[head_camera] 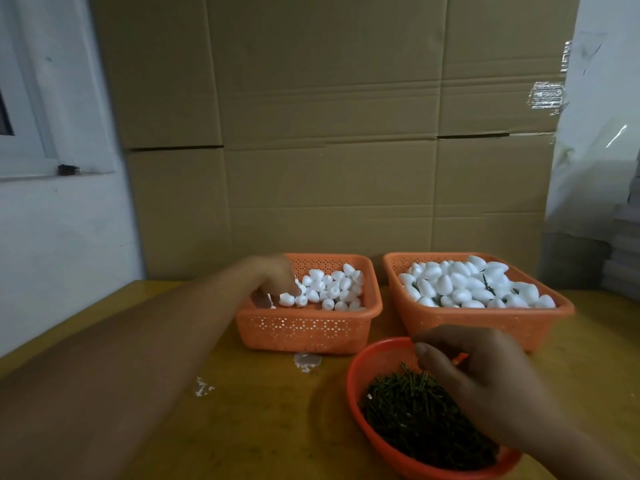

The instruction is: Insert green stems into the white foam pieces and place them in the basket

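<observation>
My left hand [277, 277] reaches into the left orange basket [308, 329], which holds loose white foam pieces [332, 289]. Its blurred fingertips curl down around one foam piece [286, 299] at the basket's left side. My right hand [485, 382] hovers over the round red bowl [360, 375] of green stems [415, 414], thumb against curled fingers. No stem shows between them. The right orange basket [485, 322] is piled with foam pieces [467, 284], and a few green stems [487, 285] poke out among them.
All three containers stand on a yellow wooden table [259, 410]. White foam scraps [306, 362] lie in front of the left basket. Tall cardboard boxes [329, 133] close off the back. A white wall and window frame are at the left.
</observation>
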`<state>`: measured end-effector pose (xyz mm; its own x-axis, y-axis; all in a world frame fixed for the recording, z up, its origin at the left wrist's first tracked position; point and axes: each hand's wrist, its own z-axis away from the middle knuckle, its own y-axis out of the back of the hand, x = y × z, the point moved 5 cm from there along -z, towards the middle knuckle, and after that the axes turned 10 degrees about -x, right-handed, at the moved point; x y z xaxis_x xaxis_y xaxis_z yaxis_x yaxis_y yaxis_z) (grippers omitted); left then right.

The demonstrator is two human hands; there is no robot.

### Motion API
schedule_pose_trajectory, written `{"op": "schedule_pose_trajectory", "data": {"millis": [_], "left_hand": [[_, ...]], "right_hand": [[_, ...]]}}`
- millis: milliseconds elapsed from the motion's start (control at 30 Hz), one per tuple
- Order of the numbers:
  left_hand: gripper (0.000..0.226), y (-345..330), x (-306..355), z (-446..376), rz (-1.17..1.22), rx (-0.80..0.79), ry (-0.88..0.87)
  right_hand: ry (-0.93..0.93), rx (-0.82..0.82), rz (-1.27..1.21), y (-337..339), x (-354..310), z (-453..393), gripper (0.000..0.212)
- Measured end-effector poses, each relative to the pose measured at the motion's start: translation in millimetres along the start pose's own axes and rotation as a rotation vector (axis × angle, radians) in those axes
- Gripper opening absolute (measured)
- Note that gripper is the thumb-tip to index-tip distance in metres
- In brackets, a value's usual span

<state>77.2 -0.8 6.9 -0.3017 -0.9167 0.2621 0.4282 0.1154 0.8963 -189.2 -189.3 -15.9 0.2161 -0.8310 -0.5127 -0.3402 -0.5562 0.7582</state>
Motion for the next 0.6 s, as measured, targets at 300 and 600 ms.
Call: {"op": "schedule_pose_trajectory", "data": {"millis": [300,600], "left_hand": [[0.067,-13,-8,-29,-0.475,-0.211,0.154],[0.06,-18,-6,-33,-0.512,-0.127,0.117]], "right_hand": [[-0.003,0.01,0.022,-2,2,1,0.012],[-0.015,0.001,0.025,-5,4,0,0.012]]}}
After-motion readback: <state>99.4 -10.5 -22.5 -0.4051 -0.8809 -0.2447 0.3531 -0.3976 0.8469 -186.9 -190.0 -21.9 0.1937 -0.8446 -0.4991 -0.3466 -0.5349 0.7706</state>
